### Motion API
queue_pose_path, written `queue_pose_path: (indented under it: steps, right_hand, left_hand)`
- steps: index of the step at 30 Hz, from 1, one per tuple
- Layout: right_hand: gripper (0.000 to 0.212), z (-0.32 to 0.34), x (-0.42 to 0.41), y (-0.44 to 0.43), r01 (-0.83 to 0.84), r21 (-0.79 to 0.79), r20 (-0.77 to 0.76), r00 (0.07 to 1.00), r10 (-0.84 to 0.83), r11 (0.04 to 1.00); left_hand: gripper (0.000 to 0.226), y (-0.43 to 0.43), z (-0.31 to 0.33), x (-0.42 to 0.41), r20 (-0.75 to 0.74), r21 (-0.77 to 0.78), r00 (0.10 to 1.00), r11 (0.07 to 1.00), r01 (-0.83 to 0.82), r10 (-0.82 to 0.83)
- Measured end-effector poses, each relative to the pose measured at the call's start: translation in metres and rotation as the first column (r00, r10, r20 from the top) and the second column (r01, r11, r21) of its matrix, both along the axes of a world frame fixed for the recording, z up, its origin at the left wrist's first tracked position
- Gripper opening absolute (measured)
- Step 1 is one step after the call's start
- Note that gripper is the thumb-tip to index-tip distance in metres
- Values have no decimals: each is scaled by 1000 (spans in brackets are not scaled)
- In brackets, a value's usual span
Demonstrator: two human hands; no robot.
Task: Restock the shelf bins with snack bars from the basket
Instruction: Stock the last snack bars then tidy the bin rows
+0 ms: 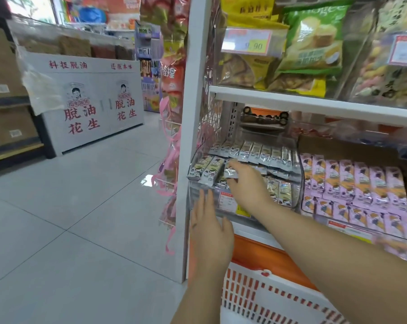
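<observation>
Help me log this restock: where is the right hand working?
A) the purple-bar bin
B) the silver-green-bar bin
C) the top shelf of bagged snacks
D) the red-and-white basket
B: the right hand pinches a silver bar over the silver-green-bar bin, left of the purple bars.

We see shiny, foil-like wrappers on the snack bars [263, 153], packed in a clear, glossy plastic bin [194, 195]. Below, we've got the basket [256, 298] in white plastic and smooth, reflective floor tiles [81, 206].

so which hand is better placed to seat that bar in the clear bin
Right. The right hand is inside the clear bin, pinching a snack bar at the front row. The left hand is open, holding nothing, in front of the bin's wall.
</observation>
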State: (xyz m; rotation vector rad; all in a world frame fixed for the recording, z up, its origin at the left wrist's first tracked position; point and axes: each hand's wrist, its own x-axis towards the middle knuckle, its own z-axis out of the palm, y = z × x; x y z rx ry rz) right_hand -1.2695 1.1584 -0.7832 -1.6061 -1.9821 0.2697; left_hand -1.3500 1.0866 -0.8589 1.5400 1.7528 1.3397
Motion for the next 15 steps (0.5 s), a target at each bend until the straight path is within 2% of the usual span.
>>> queue_pose_path:
  steps: [2, 6, 9, 15]
  right_hand:
    - [46, -5, 0, 4, 24, 59, 127, 991, -31, 998]
    - [48, -7, 9, 11, -31, 29, 123, 992, 27, 999]
    - [56, -10, 15, 11, -96, -15, 151, 984, 97, 995]
    - [65, -9, 18, 4, -126, -41, 249, 959, 132, 991]
  left_hand:
    - [68, 10, 2, -2, -111, 4, 994, 1000, -15, 15]
    - [66, 25, 1, -8, -294, -14, 955, 1000, -28, 22]
    - [61, 32, 0, -8, -312, -2, 949, 999, -45, 42]
    - [55, 35, 6, -1, -313, -12, 946, 996, -90, 82]
